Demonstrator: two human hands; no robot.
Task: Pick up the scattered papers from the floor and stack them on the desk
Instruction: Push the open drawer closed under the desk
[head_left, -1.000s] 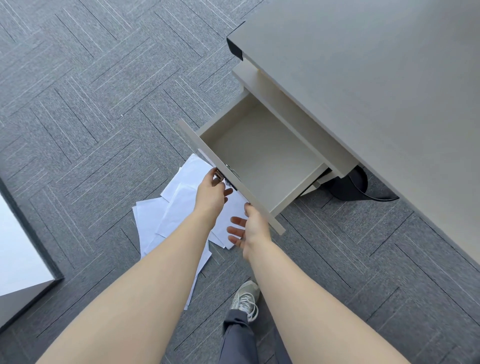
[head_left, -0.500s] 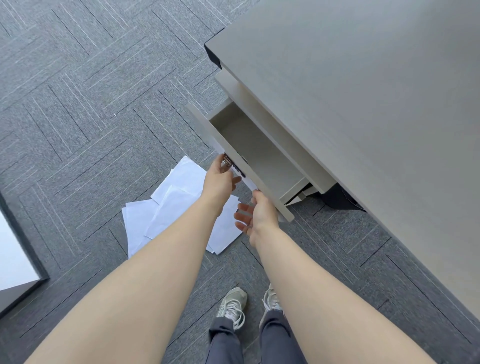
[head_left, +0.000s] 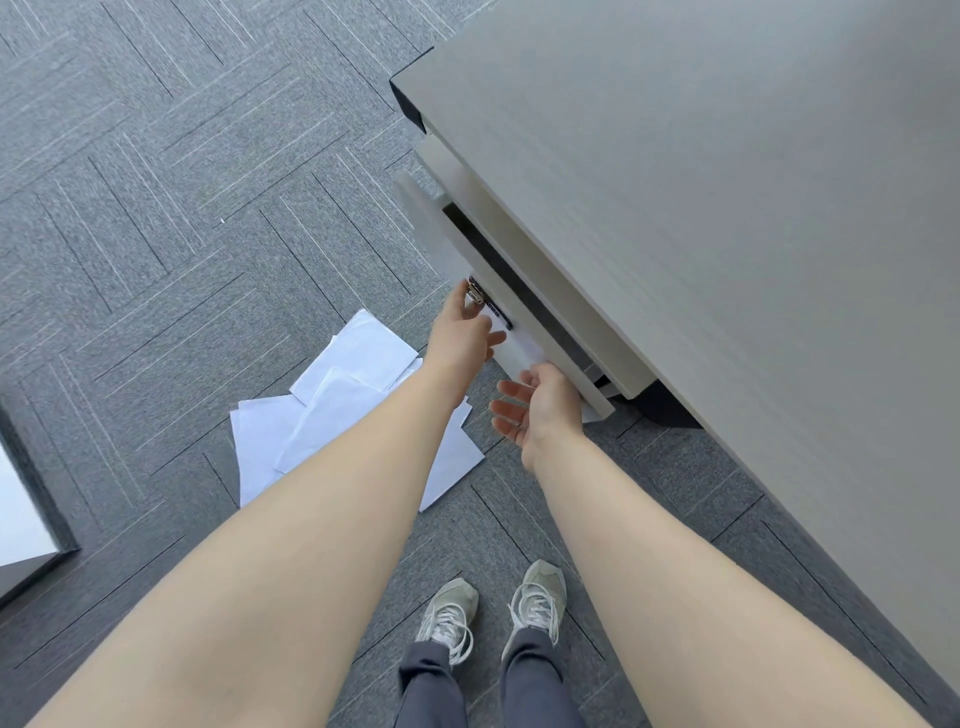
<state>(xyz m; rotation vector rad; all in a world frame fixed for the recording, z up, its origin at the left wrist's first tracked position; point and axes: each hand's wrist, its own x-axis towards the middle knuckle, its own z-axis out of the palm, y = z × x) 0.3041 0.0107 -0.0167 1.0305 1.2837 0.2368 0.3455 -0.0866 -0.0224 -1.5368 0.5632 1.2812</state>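
Observation:
Several white papers (head_left: 353, 395) lie overlapping on the grey carpet, left of the desk; one sheet reaches under the drawer. The grey desk (head_left: 727, 208) fills the right side, its top bare. Below its edge a drawer front (head_left: 441, 244) stands only slightly out, showing a narrow dark gap. My left hand (head_left: 460, 338) rests against the drawer front by the metal lock (head_left: 475, 293), fingers apart and holding nothing. My right hand (head_left: 540, 408) hovers open, palm up, beside the drawer front's near end. My left forearm hides part of the papers.
A white-topped piece of furniture with a dark edge (head_left: 21, 519) sits at the left border. My two feet in light sneakers (head_left: 447, 613) stand on the carpet just behind the papers. A black desk base (head_left: 665, 410) shows under the desk.
The drawer has gone from wide open to almost shut, pushed in by my left hand. My right hand has come off the drawer front. My view has shifted back, so both feet show.

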